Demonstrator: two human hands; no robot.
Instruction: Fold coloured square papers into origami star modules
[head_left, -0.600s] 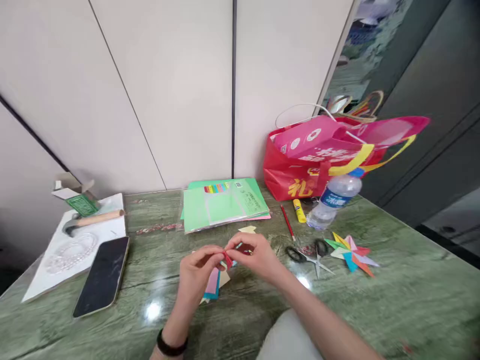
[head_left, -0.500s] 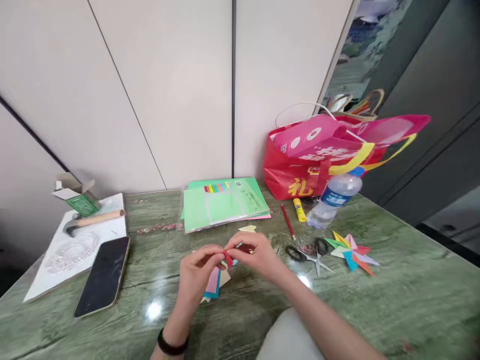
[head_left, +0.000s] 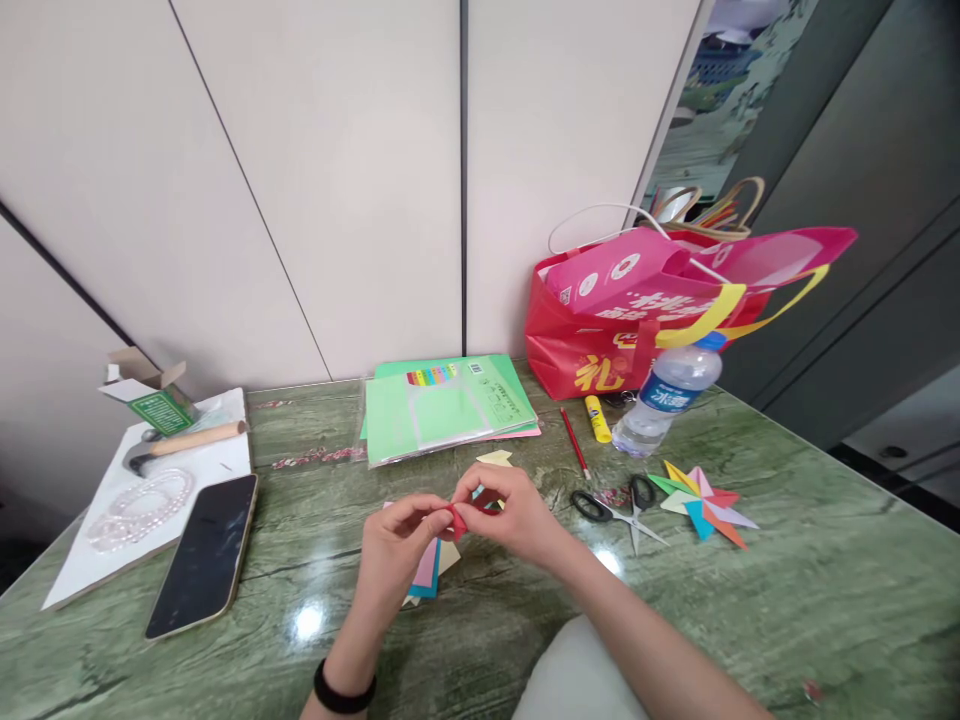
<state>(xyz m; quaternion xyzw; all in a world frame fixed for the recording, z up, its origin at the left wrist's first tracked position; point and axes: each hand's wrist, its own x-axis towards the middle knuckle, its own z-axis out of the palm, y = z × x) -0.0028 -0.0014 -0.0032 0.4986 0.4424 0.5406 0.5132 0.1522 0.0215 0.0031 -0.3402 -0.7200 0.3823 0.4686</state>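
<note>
A small folded piece of red paper [head_left: 457, 521] is pinched between both hands above the table. My left hand [head_left: 401, 545], with a black band at the wrist, grips its left side between thumb and fingers. From the right, my right hand [head_left: 510, 510] pinches the paper's other side, fingertips close to those of the left. Beneath the hands lie coloured paper pieces, among them a blue and pink one [head_left: 427, 578], partly covered by the left hand. Cream paper [head_left: 495, 458] shows just behind the right hand.
Right of my hands lie scissors [head_left: 634, 515], a multicoloured paper star [head_left: 705, 502], a red pencil [head_left: 575, 443] and a glue stick [head_left: 598, 419]. A water bottle [head_left: 667, 395] leans by a red bag [head_left: 577, 340]. Green paper packs [head_left: 450, 410] lie behind; a phone [head_left: 202, 555] and hammer [head_left: 187, 440] sit left.
The fingers have shifted slightly on the red paper, and its pale inner edge no longer shows. Both hands keep nearly the same place.
</note>
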